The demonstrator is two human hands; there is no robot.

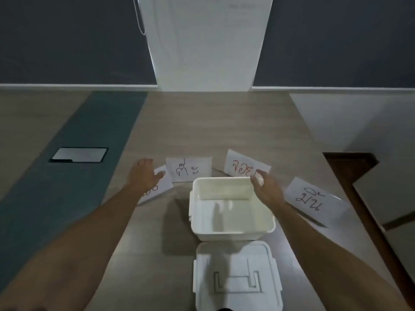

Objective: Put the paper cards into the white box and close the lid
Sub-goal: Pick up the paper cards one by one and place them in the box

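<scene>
An open white box stands on the wooden table with nothing visible inside. Its lid lies flat just in front of it, nearer to me. Several white paper cards with handwriting fan around the far side of the box. My left hand rests fingers spread on the leftmost card. Beside that one lies a card with dark writing. My right hand is at the box's far right corner, fingertips touching the card with red writing. Another card lies to the right.
A dark green strip runs along the table's left side, with a black-framed rectangular plate set in it. At the right the table ends in a dark brown edge. A white panel stands against the dark wall behind.
</scene>
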